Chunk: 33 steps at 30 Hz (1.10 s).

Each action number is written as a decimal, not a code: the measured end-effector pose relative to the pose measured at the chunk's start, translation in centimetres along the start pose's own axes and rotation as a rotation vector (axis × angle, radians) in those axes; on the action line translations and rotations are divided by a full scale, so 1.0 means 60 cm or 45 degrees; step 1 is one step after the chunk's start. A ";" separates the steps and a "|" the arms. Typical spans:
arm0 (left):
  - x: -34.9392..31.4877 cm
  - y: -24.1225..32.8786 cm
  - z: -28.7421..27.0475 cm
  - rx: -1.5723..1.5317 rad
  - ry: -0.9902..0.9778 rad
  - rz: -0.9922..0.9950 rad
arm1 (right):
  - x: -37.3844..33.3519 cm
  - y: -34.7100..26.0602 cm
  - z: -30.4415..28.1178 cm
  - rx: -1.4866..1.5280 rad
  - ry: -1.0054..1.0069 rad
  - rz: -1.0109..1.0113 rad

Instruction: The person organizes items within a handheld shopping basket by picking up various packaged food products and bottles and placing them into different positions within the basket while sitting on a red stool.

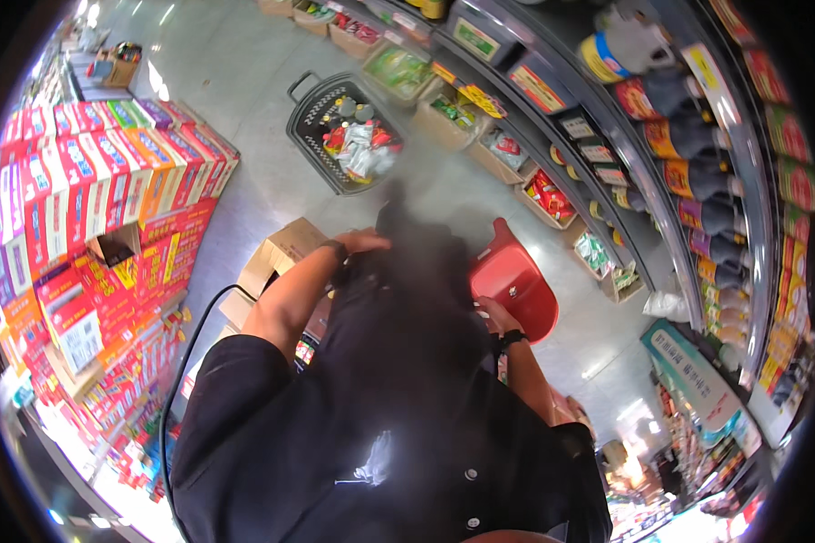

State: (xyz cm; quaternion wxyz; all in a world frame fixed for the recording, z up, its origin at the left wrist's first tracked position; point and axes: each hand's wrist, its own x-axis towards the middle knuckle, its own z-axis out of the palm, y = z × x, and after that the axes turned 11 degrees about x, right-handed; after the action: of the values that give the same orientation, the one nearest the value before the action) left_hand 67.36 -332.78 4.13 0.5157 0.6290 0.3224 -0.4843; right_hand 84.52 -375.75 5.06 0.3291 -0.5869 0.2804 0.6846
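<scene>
My left hand rests against the dark clothing at my front, a dark band on its wrist. Its fingers point right and seem to lie flat, holding nothing that I can see. My right hand is at my other side, close to the dark clothing, with a black wristband. Behind it in the picture is a red plastic stool or seat; I cannot tell whether they touch. The fingertips of this hand are partly hidden. A blurred dark shape covers the middle, above my clothing.
Ahead on the grey floor stands a black basket with packets and bottles. Stacked colourful cartons rise at the left, near an opened cardboard box. Shelves of bottles and low boxes of packets line the right. A black cable runs along my left.
</scene>
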 end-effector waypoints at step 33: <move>-0.001 0.132 0.574 -0.619 0.923 -0.220 | 0.039 -0.446 -0.131 -2.002 -0.402 0.132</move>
State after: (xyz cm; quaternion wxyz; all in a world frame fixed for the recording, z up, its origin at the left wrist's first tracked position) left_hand 64.95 -367.95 6.91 0.4599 0.5892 0.6384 -0.1840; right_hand 110.03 -364.76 1.64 -0.1770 -0.5294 -0.3065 0.7710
